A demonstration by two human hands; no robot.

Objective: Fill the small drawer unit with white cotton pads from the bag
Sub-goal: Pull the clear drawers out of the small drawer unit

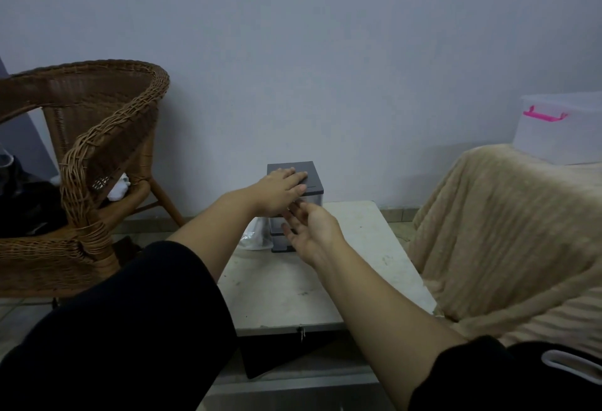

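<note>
One boxy dark unit (312, 172) stands under the straight, joined fingers of the left hand (280, 189). The right hand (312, 228) fingers are loose, apart, touching its front. One crinkled clear bag (251, 237) lies left of them.

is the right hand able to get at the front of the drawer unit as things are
Probably yes: the right hand is open just before the front of the drawer unit, nothing between; the left hand lies flat on top.

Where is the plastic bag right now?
In the head view, the clear bag lies on the small table, just left of the drawer unit.
</note>
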